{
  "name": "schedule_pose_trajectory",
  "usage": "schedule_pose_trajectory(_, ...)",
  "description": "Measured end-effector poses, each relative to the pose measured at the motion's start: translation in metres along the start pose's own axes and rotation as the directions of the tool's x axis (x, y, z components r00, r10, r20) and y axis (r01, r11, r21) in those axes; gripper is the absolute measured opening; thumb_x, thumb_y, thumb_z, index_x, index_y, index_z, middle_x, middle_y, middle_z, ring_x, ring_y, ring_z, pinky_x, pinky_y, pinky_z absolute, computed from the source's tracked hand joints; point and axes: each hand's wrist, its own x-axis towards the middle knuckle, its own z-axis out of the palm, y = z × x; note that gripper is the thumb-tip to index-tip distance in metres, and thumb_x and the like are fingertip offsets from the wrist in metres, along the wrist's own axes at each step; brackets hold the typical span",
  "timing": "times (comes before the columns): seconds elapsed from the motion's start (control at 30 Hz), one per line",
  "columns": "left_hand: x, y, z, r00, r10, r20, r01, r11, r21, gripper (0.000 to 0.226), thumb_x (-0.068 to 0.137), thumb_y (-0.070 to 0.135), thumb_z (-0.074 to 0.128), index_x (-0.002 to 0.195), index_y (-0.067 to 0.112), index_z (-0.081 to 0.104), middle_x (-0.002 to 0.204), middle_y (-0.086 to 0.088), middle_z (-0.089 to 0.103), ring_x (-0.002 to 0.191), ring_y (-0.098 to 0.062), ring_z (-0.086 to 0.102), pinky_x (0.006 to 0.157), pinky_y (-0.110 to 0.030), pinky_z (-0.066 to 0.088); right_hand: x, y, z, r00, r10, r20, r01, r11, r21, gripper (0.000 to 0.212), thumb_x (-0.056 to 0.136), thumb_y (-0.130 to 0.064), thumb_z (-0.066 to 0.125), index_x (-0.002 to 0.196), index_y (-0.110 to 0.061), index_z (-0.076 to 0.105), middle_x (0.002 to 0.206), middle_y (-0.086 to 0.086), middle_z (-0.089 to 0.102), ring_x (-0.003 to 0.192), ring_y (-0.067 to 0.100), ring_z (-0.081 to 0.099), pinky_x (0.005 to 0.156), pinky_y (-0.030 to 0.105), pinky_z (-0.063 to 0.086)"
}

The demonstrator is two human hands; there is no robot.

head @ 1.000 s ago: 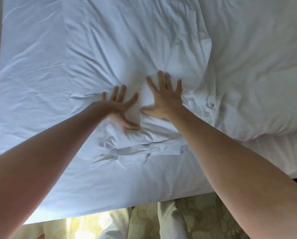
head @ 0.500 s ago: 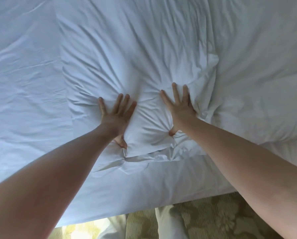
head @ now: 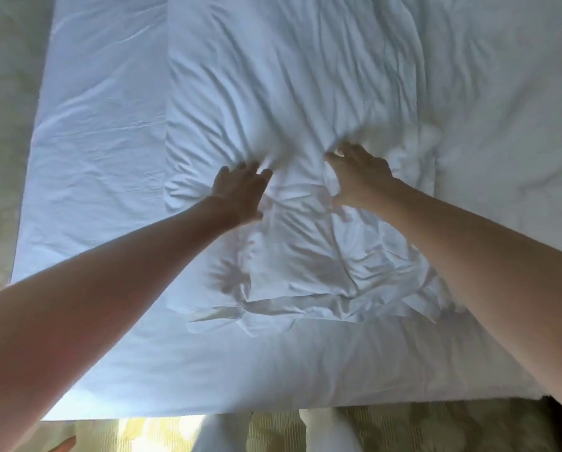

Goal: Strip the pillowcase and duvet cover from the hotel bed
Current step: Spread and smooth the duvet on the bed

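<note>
A white pillow in a wrinkled white pillowcase (head: 289, 93) lies lengthwise on the bed, its loose open end (head: 305, 305) bunched up near me. My left hand (head: 240, 190) digs its curled fingers into the pillowcase cloth, and creases fan out from them. My right hand (head: 361, 174) grips the cloth the same way, a hand's width to the right. Both arms reach across the bed from the near edge. White duvet bedding (head: 508, 125) lies against the pillow's right side.
The white bottom sheet (head: 93, 174) covers the mattress to the left and near side. The bed's near edge (head: 273, 409) runs along the bottom, with patterned carpet (head: 420, 429) and my white-trousered legs (head: 221, 435) below it.
Both hands moved farther up the pillow and went from flat, spread fingers to fingers curled into the cloth. More pillowcase fabric has gathered toward the near end.
</note>
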Motion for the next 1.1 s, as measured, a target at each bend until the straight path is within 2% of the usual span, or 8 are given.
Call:
schedule_pose_trajectory(0.1,0.016,-0.023,0.006,0.937,-0.11,-0.332,0.117,0.993,0.003,0.105,0.074,0.04,0.077,0.155,0.018,0.015,0.161,-0.017,0.011,0.146,-0.039,0.016,0.114,-0.052,0.021,0.014,0.008,-0.005,0.967,-0.047,-0.251,0.043,0.999,-0.021,0.094,0.076,-0.008,0.078,0.151,-0.022,0.024,0.151,0.011,0.026,0.141,0.028,0.027,0.083,0.039,0.05)
schedule_pose_trajectory(0.27,0.064,-0.056,0.009,0.99,-0.136,0.043,0.14,0.985,-0.098,0.132,0.067,0.062,0.078,0.156,0.02,-0.009,0.163,-0.017,-0.006,0.15,-0.037,0.0,0.12,-0.052,0.012,0.049,0.011,0.008,0.991,0.131,-0.036,-0.124,0.981,0.151,0.127,0.066,-0.023,0.09,0.156,-0.036,0.001,0.164,0.008,-0.004,0.151,0.032,0.007,0.113,0.052,0.034)
schedule_pose_trajectory(0.43,0.095,-0.083,-0.028,0.953,-0.014,0.302,0.056,0.99,-0.13,0.115,0.069,0.056,0.079,0.157,0.022,0.013,0.158,-0.015,0.023,0.144,-0.034,0.029,0.113,-0.045,0.034,0.096,-0.022,-0.018,0.934,0.327,0.148,-0.34,0.937,0.077,0.096,0.083,-0.019,0.075,0.154,-0.035,0.012,0.161,0.014,0.008,0.143,0.046,0.02,0.104,0.063,0.037)
schedule_pose_trajectory(0.63,0.135,-0.111,-0.073,0.912,-0.098,-0.398,0.094,0.995,-0.029,0.086,0.073,0.048,0.077,0.142,0.017,0.034,0.148,-0.011,0.031,0.137,-0.037,0.03,0.102,-0.05,0.035,0.154,-0.012,-0.076,0.894,0.152,-0.421,-0.123,0.988,0.096,0.086,0.078,-0.003,0.071,0.149,-0.023,0.028,0.15,0.011,0.029,0.138,0.031,0.031,0.101,0.044,0.041)
schedule_pose_trajectory(0.77,0.173,-0.139,-0.072,0.994,-0.112,-0.005,0.111,0.984,-0.138,0.126,0.062,0.06,0.082,0.156,0.029,0.002,0.164,-0.001,-0.007,0.15,-0.037,0.0,0.115,-0.059,0.02,0.191,0.004,-0.085,0.974,0.175,-0.146,-0.159,0.981,0.115,0.114,0.071,-0.014,0.086,0.156,-0.027,0.011,0.164,0.007,0.006,0.149,0.029,0.013,0.113,0.045,0.03)
schedule_pose_trajectory(0.9,0.205,-0.144,-0.088,0.974,-0.05,0.22,0.064,0.996,-0.054,0.12,0.061,0.067,0.079,0.156,0.024,0.019,0.162,-0.008,0.015,0.145,-0.035,0.025,0.114,-0.05,0.03,0.229,-0.006,-0.092,0.969,0.212,0.131,-0.226,0.969,0.103,0.118,0.063,-0.014,0.088,0.154,-0.019,0.014,0.156,0.019,0.016,0.142,0.039,0.027,0.11,0.05,0.038)
schedule_pose_trajectory(1.0,0.224,-0.156,-0.118,0.995,-0.093,-0.035,0.086,0.984,-0.157,0.087,0.069,0.064,0.075,0.138,0.018,0.046,0.14,-0.01,0.047,0.129,-0.033,0.046,0.104,-0.045,0.039,0.255,-0.013,-0.111,0.95,0.293,-0.112,-0.24,0.908,0.343,0.06,0.08,-0.015,0.067,0.136,-0.014,0.045,0.138,0.016,0.041,0.128,0.036,0.046,0.103,0.044,0.043)
schedule_pose_trajectory(1.1,0.252,-0.163,-0.123,0.915,-0.131,-0.383,0.056,0.978,-0.202,0.096,0.07,0.072,0.066,0.144,0.023,0.029,0.147,-0.01,0.032,0.136,-0.035,0.031,0.104,-0.059,0.032,0.281,0.001,-0.12,0.872,0.27,-0.409,-0.152,0.942,0.299,0.066,0.084,-0.043,0.062,0.142,-0.025,0.036,0.152,0.012,0.026,0.146,0.033,0.018,0.113,0.062,0.019)
